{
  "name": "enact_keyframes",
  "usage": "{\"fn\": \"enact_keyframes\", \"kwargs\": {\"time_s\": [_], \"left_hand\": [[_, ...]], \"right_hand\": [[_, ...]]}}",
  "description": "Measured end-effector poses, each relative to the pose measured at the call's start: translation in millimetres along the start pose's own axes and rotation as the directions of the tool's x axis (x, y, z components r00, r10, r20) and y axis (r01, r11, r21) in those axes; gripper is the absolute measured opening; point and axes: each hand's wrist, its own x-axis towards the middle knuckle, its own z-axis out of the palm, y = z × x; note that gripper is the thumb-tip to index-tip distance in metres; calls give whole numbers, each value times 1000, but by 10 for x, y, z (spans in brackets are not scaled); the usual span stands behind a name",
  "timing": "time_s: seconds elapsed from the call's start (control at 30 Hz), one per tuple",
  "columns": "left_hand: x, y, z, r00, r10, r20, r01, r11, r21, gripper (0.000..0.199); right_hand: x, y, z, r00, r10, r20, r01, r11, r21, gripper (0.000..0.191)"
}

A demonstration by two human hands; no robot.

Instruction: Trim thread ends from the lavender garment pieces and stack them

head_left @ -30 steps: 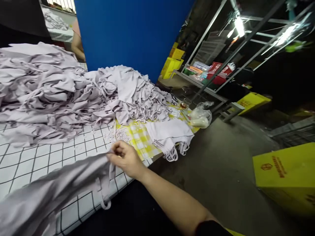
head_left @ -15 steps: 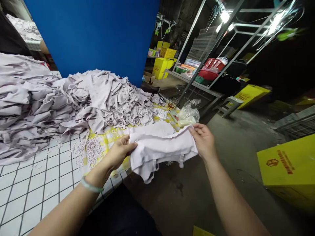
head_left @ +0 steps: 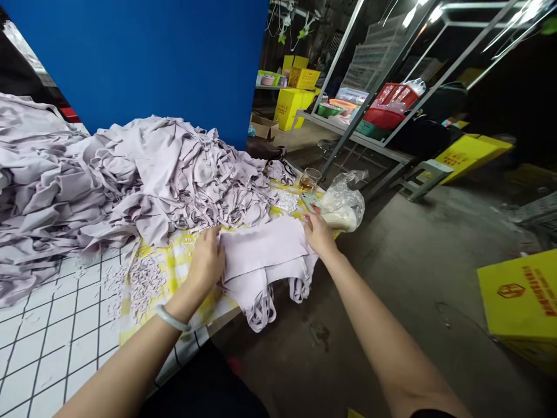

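A pale lilac camisole top (head_left: 263, 247) lies spread at the table's corner, its straps dangling in loops over the edge. My left hand (head_left: 207, 258), with a pale bangle on the wrist, is closed on the garment's left side; its fingertips are partly hidden. At the opposite side, my right hand (head_left: 319, 235) grips the upper right corner of the cloth. Behind the hands rises a large heap of the same lilac garments (head_left: 174, 168). Small fabric snippets (head_left: 145, 281) are scattered to the left of my left hand.
A glass of amber drink (head_left: 310, 179) and a clear plastic bag (head_left: 348, 200) stand near the table's right edge. A blue panel (head_left: 174, 64) rises behind the heap. To the right are a metal rack (head_left: 365, 136), a grey stool (head_left: 424, 180) and a yellow box (head_left: 517, 302) on the floor.
The camisole top has come down from the raised hands onto the table corner and lies flatter. Both hands moved with it, the right one inward to the left. The view has shifted slightly.
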Motion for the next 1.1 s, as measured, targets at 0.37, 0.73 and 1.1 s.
{"fn": "enact_keyframes", "kwargs": {"time_s": [0.37,0.73,1.1], "left_hand": [[-253,-1,197,898,52,438,-269,852,450,73],[-1272,-454,-1288,977,81,-199,-96,993,-67,36],[-1932,-1296,-2882,522,-803,-288,121,404,-907,26]], "right_hand": [[-293,300,348,920,15,391,226,795,-563,78],[-893,-2120,1822,570,-742,353,799,601,-25,34],[-1961,-3966,3557,230,-770,595,870,436,228,19]]}}
